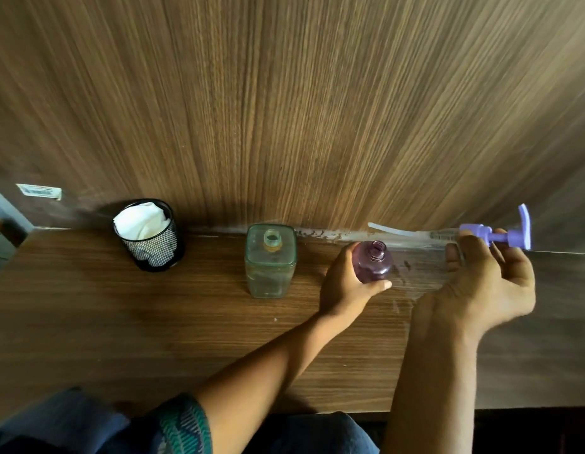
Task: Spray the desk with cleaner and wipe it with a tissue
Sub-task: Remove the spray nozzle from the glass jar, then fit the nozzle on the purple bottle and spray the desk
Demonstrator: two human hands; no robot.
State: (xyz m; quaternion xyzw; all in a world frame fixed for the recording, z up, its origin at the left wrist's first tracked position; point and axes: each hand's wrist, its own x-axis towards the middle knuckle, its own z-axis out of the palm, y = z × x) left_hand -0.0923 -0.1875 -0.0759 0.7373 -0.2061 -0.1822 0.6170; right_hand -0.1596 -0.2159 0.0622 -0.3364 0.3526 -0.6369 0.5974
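Observation:
A small purple bottle [373,263] stands uncapped on the wooden desk [153,322] near the back wall, and my left hand [345,283] is wrapped around its side. My right hand [487,280] holds the purple pump head [500,235] to the right of the bottle, tipped sideways, with its clear dip tube [402,231] pointing left above the bottle. White tissue [140,221] sits bunched in a black mesh cup [153,250] at the back left. Wet smears show on the desk between my two hands.
A square clear glass bottle [271,260] with no cap stands left of the purple bottle. A wood-grain wall panel [284,109] rises straight behind the desk. The desk's left end [9,257] and front edge [317,411] are in view.

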